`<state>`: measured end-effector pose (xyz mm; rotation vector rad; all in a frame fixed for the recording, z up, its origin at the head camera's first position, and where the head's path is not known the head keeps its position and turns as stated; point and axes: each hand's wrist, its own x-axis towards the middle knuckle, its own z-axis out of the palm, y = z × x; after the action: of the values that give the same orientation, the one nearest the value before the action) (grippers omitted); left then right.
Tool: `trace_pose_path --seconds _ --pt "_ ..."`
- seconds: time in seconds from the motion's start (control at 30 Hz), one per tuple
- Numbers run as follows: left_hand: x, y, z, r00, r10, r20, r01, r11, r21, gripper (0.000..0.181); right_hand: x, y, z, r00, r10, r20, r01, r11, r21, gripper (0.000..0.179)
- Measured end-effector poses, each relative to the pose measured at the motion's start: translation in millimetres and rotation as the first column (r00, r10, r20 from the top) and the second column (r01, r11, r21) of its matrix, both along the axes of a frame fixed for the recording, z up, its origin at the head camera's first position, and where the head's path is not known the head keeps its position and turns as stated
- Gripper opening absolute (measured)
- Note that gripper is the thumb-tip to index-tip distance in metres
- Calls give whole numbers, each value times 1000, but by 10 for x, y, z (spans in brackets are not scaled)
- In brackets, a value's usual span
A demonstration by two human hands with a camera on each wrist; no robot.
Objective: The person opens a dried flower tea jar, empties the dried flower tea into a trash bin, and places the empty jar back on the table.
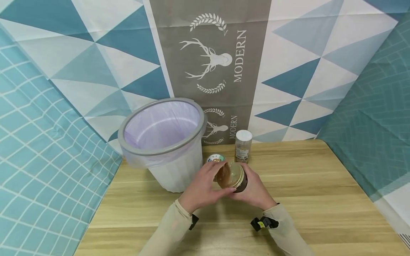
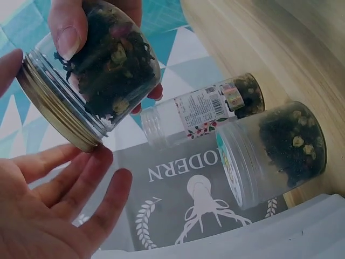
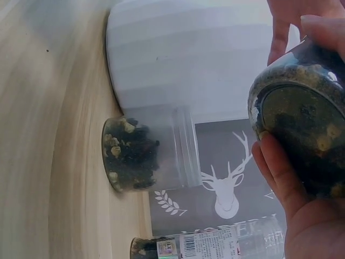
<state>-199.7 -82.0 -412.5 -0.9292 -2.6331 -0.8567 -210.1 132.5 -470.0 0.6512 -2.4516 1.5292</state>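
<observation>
A clear jar (image 2: pixel 116 67) of dark dried tea with small yellowish buds is held tilted over the table. My right hand (image 1: pixel 256 190) grips its body, with the thumb along the side in the left wrist view. The gold lid (image 2: pixel 56 105) sits on the jar and faces left. My left hand (image 1: pixel 201 186) holds this lid by its rim, thumb on one edge and fingertips on the opposite one. Behind the hands stands a second tea jar (image 2: pixel 294 148) with a colourful printed top, partly hidden in the head view.
A taller jar (image 1: pixel 243 144) with a white top and a printed label stands near the back wall. Left of the hands is a white bin (image 1: pixel 179 172) with a grey rim and a purple liner. Wooden tabletop (image 1: pixel 301 192) extends to the right.
</observation>
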Motion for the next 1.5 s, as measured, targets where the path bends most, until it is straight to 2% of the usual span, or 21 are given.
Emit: trace_pose_path --seconds 0.2,0.5,0.63,0.7,0.8,0.9,0.97,1.07,1.2,1.33,1.5 --pt "60 -33 -10 997 60 -50 -60 998 -5 85 -3 11 3 1000 -11 -2 11 1000 1 91" --pt "80 -54 -21 984 99 -146 -94 995 41 82 7 14 13 1000 -23 18 23 1000 -10 95" --pt "31 -60 -10 985 59 -161 -51 997 53 82 5 7 10 1000 -20 24 20 1000 -2 94" --pt "-3 -60 -1 990 15 -138 -10 999 43 84 7 8 4 1000 -18 23 18 1000 4 93" --pt "-47 -52 24 997 -62 -52 63 998 19 91 14 10 1 1000 -12 17 11 1000 6 92" --pt "-82 -38 47 992 -114 44 114 993 0 95 15 6 0 1000 -9 8 9 1000 16 92" --pt "-95 -24 57 989 -124 86 125 992 -2 93 17 0 6 1000 -9 9 9 1000 19 92" --pt "-102 1 48 990 -104 95 104 995 4 90 18 -10 8 1000 -6 10 6 1000 17 92" --pt "-100 46 27 998 -52 29 52 999 14 83 19 -15 6 1000 0 14 -1 1000 5 92" --pt "-98 87 31 999 2 -43 0 999 51 77 20 -12 10 1000 9 23 -9 1000 -2 93" --pt "-87 89 58 998 36 -54 -30 994 107 74 9 -8 9 999 4 36 -4 1000 -15 94"
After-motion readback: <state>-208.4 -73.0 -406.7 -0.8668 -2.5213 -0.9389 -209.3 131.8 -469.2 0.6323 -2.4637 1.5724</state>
